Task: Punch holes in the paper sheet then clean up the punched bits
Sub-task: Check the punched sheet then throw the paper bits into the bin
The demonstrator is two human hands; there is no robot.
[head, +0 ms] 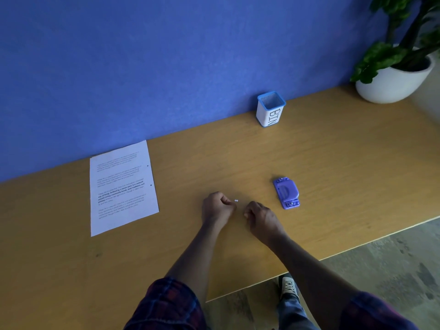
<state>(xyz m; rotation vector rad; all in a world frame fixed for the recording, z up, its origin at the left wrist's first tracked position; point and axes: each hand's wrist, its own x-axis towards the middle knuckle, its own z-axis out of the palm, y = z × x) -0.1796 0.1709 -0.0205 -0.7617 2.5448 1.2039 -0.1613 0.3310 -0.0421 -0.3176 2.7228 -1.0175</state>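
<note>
— Since the paper sheet (122,186) already shows two holes and lies well to the left of the left hand (217,207), why are both fists curled?
— To pinch up the punched bits (236,200) lying between them; whether the right hand (258,216) holds any, I cannot tell; the hole punch (286,192) sits just right of it, set aside.

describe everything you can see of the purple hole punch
The hole punch is a small, purple, plastic-looking two-hole punch with a rounded press lever on top and a metal punch head showing near each end. It lies flat and closed on the wooden table, angled slightly, just right of the right hand. Nothing touches it but the table.
</note>
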